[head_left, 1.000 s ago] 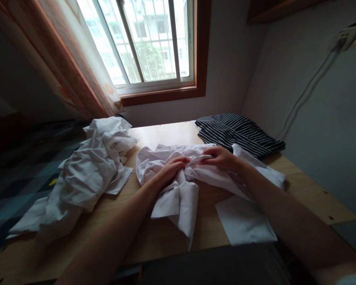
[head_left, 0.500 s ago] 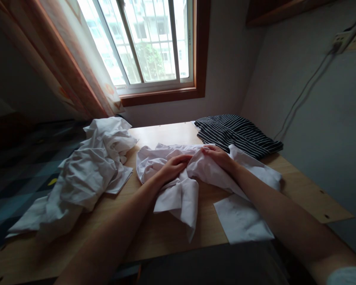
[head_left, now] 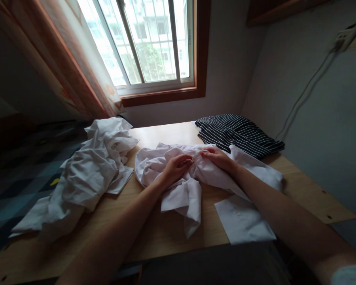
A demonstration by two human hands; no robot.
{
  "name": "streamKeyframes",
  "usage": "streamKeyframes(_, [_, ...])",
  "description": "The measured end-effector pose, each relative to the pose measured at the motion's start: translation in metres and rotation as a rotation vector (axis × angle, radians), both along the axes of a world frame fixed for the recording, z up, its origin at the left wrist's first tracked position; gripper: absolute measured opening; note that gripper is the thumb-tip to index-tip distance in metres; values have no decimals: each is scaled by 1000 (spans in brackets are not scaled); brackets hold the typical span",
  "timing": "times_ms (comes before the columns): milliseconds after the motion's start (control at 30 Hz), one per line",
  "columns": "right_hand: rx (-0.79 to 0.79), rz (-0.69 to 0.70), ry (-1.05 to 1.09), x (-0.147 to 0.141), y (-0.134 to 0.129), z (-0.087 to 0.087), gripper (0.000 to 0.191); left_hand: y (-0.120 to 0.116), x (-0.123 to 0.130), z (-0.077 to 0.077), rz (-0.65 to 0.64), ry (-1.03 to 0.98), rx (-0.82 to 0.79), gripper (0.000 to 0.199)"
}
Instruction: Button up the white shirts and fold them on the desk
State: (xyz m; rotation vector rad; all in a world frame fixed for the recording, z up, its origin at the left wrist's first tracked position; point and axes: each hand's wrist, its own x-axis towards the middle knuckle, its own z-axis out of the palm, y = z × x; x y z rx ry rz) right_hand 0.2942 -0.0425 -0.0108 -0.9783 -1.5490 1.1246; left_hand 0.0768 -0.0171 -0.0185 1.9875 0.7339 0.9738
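A crumpled white shirt [head_left: 154, 166] lies in the middle of the wooden table, with one sleeve end hanging in folds towards me and a flat white part spread at the lower right. My left hand [head_left: 178, 168] is closed, its curled fingers pinching the cloth near the middle. Just to the right, my right hand [head_left: 218, 158] grips the same shirt between thumb and fingers. A short stretch of fabric lies between the two hands. The fingertips are partly hidden in the folds.
Another heap of white cloth [head_left: 89, 170] lies at the table's left side. A folded black-and-white striped garment [head_left: 237, 134] rests at the back right. The wooden table [head_left: 163, 132] stands below a window [head_left: 154, 43], beside a checked bedcover [head_left: 20, 166].
My left hand has curled its fingers more tightly into the cloth and shifted slightly right. The hanging sleeve end has moved a little right with it. My right hand stays nearly in place.
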Motion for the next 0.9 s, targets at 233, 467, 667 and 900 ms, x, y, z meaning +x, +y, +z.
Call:
streamKeyframes(233, [438,-67,-324,-8,-9,2,30,-1,0,4,48,56,38,27])
streamKeyframes(467, [619,-91,-710,-18,-16,6,17,2,-2,7,-49,168,-24,32])
streamKeyframes(667, [569,-77,-684,-20,-17,5,9,5,-5,1,-101,182,-34,32])
streamKeyframes(900, [525,-83,-661,-19,-18,7,3,-1,-5,13,-102,169,-80,36])
